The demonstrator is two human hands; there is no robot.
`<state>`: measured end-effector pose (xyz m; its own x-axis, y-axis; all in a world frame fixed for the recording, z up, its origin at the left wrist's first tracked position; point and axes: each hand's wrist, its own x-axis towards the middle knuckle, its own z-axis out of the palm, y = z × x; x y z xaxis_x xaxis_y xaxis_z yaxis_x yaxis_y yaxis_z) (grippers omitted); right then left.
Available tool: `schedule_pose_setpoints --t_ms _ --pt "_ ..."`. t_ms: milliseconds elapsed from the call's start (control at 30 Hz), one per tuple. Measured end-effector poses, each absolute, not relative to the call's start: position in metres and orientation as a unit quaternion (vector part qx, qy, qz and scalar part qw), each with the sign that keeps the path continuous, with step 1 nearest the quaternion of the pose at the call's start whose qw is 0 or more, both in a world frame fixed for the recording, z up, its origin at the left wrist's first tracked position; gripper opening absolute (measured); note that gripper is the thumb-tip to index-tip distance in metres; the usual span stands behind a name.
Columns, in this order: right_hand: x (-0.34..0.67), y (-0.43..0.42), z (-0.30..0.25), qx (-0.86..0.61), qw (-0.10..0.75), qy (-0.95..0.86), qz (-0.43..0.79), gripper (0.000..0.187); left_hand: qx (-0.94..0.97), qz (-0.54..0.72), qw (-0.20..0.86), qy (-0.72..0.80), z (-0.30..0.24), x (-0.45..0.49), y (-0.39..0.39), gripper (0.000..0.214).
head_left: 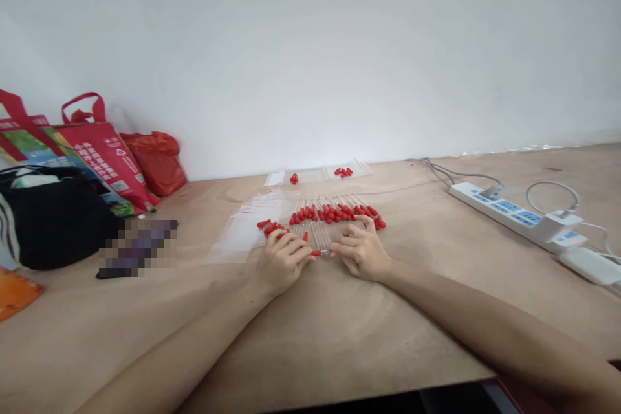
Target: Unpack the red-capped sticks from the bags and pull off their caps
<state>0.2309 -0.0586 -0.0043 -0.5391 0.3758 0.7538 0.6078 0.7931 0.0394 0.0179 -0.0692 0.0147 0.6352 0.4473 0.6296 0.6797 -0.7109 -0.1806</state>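
Bare forearms [208, 334] lie over a wood-grained table [330, 349]. Fingers curled nearly closed, the left hand [284, 261] pinches a smooth red cap [315, 253] and the right hand [361, 250] a slender clear tube [326, 253], both lying sideways in line between them. Just beyond, loose tubes [318, 233] point away; farther, red-capped tubes [330, 213] fan out, red ends nearest.

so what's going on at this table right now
A person has both bare hands over a wooden table. The left hand holds a small red cap, and the right hand holds a clear tube in line with it; whether the two are joined is too small to tell. Just beyond lie uncapped clear tubes, and behind those a row of red-capped tubes.
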Motion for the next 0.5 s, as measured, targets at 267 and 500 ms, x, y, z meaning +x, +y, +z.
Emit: schedule_pose_setpoints --t_ms 267,500 --pt "0.2323 -0.0609 -0.0037 -0.267 0.386 -0.871 -0.144 0.015 -0.886 -0.285 0.216 -0.294 0.0173 0.0168 -0.0765 0.018" --pt "0.2322 -0.0594 -0.0063 -0.27 0.381 -0.875 -0.127 0.015 -0.882 -0.312 0.199 -0.292 0.0117 0.0174 -0.0743 0.019"
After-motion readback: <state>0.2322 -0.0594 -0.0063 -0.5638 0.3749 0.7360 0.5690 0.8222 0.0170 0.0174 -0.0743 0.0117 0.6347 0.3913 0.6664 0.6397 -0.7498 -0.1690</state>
